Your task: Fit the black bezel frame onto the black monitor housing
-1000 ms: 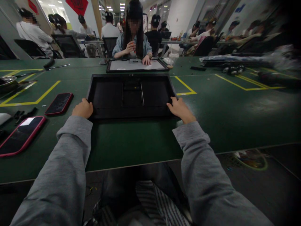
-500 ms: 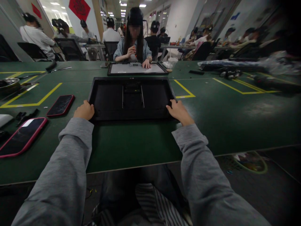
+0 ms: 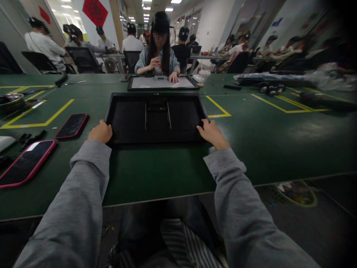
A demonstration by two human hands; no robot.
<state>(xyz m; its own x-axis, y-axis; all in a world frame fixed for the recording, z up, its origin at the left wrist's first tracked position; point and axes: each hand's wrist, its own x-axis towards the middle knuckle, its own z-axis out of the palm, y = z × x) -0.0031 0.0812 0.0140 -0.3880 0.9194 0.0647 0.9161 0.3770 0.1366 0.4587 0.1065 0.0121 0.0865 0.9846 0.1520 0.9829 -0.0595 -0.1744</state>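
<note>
A wide, shallow black monitor shell (image 3: 126,115) lies on the green table before me, its raised rim round a recessed face. Two thin metal rails and a dark bracket (image 3: 157,108) sit at its middle, and a small pale logo shows on the far rim. My left hand (image 3: 100,132) is closed round the shell's left edge, fingers curled over the rim. On the right edge, my right hand (image 3: 212,133) grips likewise, its thumb lying on the inner side. The undersides of both hands' fingers are hidden.
Two red-cased phones, a nearer one (image 3: 28,163) and a farther one (image 3: 72,126), lie left. Opposite, a co-worker (image 3: 158,56) rests a hand on a flat panel (image 3: 139,82). A plastic cup (image 3: 205,74) stands beside it. Yellow tape (image 3: 58,113) marks the table (image 3: 156,175).
Both hands keep their hold on the shell, which stays in place. The whole view has shifted very slightly downward in the frame.
</note>
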